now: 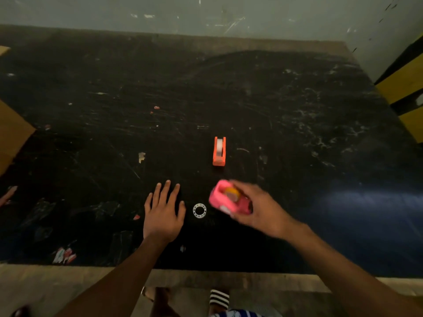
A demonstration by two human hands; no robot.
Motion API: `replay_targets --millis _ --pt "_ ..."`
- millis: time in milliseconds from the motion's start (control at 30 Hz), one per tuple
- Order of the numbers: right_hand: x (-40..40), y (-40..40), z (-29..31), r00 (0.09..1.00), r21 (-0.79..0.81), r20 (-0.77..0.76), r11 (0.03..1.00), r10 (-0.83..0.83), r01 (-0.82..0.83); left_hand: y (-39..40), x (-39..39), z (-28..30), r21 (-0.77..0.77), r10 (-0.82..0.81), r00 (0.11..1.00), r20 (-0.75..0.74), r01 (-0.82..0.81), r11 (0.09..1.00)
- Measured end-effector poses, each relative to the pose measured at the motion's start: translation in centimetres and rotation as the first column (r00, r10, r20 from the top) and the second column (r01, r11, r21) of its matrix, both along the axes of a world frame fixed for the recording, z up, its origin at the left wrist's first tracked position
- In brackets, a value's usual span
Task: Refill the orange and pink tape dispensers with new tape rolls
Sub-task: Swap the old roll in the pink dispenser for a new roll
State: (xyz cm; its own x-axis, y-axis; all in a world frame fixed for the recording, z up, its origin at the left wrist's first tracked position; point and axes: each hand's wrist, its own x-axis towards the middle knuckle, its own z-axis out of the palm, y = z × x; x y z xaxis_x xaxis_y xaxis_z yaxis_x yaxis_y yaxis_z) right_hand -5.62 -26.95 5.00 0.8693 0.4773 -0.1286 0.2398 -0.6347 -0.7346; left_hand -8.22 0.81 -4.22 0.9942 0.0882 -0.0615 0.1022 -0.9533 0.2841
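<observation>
Head view: right hand [258,207] grasps pink dispenser [226,200], roll seated; left hand [163,211] splayed, released, beside spent core [199,210]. Orange dispenser [219,151] appears loaded. Next: set pink down.

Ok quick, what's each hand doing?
Left hand: open, flat, holding nothing.
Right hand: closed around the pink tape dispenser.

Dim, low-contrast scene. The black tabletop [274,99] absorbs most light, and fine scratches and dust show as pale specks. A soft bluish sheen lies on its near right part; the source is out of frame. The right hand [261,209] and the pink dispenser [225,200] it holds are smeared by motion blur; the left hand [163,211] is sharper. Wide-angle distortion bends the tabletop edges, and the corners are soft and grainy.
</observation>
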Motion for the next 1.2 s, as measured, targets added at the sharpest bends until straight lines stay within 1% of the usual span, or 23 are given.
replay_targets --millis 67,133,200,300,367,400,433,467,500,533,600,633,667,733,833,933,1000,1033,1067,1133,1200 --pt "-2.1 -0.5 -1.8 0.994 -0.100 -0.045 0.990 0.097 -0.102 0.0 0.1 -0.1 0.012 0.005 1.000 -0.001 -0.005 1.000" --pt "-3.4 -0.9 -3.1 0.983 -0.167 -0.074 0.970 0.166 -0.177 0.0 0.1 -0.2 0.022 0.007 1.000 0.001 -0.007 1.000" --pt "-4.0 -1.1 -3.8 0.974 -0.206 -0.060 0.952 0.218 -0.226 0.0 0.0 -0.3 0.018 0.003 1.000 -0.008 -0.003 1.000" --pt "-3.9 -1.0 -4.1 0.970 -0.233 -0.027 0.942 0.241 -0.240 0.1 0.3 -0.1 0.000 -0.003 0.998 -0.055 0.003 1.000" --pt "-3.8 -1.0 -4.1 0.969 -0.232 -0.043 0.941 0.243 -0.246 0.0 0.5 0.7 -0.057 -0.002 0.997 -0.077 -0.003 0.998" --pt "-3.8 -1.1 -4.2 0.971 -0.218 -0.061 0.946 0.232 -0.240 -0.1 0.3 1.3 -0.107 -0.011 0.998 -0.062 0.004 0.994" --pt "-3.9 -1.1 -4.2 0.976 -0.198 -0.071 0.956 0.207 -0.217 -0.3 0.0 1.8 -0.158 -0.048 0.999 -0.009 0.046 0.986" --pt "-4.1 -1.2 -4.3 0.984 -0.178 -0.060 0.968 0.170 -0.178 -0.6 -0.6 2.4 -0.197 -0.124 0.990 0.062 0.134 0.971" --pt "-4.4 -1.1 -4.4 0.992 -0.168 -0.019 0.977 0.127 -0.128 -1.0 -1.3 3.0 -0.229 -0.227 0.968 0.110 0.247 0.942" --pt "-4.7 -1.0 -4.6 0.995 -0.171 0.045 0.982 0.087 -0.078 -1.5 -1.9 3.7 -0.260 -0.335 0.935 0.118 0.354 0.898" --pt "-5.2 -0.7 -4.9 0.981 -0.193 0.183 0.981 0.056 -0.020 -3.0 -3.0 4.8 -0.268 -0.513 0.856 0.067 0.511 0.817" --pt "-5.5 -0.4 -5.1 0.971 -0.198 0.235 0.980 0.055 -0.008 -3.8 -3.3 5.1 -0.244 -0.564 0.824 0.045 0.557 0.794" --pt "-5.7 -0.2 -5.2 0.959 -0.198 0.278 0.980 0.048 0.008 -4.5 -3.4 5.3 -0.216 -0.588 0.809 0.025 0.579 0.787" --pt "-5.9 0.1 -5.3 0.935 -0.184 0.354 0.981 0.013 0.056 -5.4 -3.1 5.6 -0.179 -0.586 0.810 -0.017 0.574 0.799" --pt "-6.1 0.5 -5.0 0.929 -0.188 0.371 0.979 -0.006 0.082 -5.9 -2.5 5.9 -0.200 -0.573 0.817 -0.066 0.551 0.810" --pt "-6.1 0.7 -4.7 0.944 -0.156 0.327 0.984 -0.034 0.089 -5.9 -2.3 6.1 -0.234 -0.570 0.816 -0.091 0.539 0.809" --pt "-6.0 0.8 -4.3 0.956 -0.045 0.259 0.986 -0.141 0.158 -5.8 -2.0 6.3 -0.242 -0.567 0.818 -0.093 0.534 0.810" --pt "-6.0 0.8 -3.9 0.957 0.046 0.184 0.975 -0.224 0.220 -5.8 -1.8 6.3 -0.250 -0.562 0.823 -0.089 0.527 0.812" --pt "-6.0 0.8 -3.5 0.947 0.149 0.083 0.944 -0.309 0.295 -5.8 -1.7 6.4 -0.261 -0.553 0.828 -0.088 0.517 0.815" --pt "-5.9 0.8 -2.7 0.900 0.317 -0.111 0.844 -0.421 0.433 -5.7 -1.4 6.6 -0.271 -0.539 0.836 -0.104 0.497 0.824" --pt "-5.6 0.6 -2.0 0.856 0.398 -0.221 0.758 -0.467 0.516 -5.7 -1.4 6.7 -0.321 -0.499 0.859 -0.118 0.443 0.837"
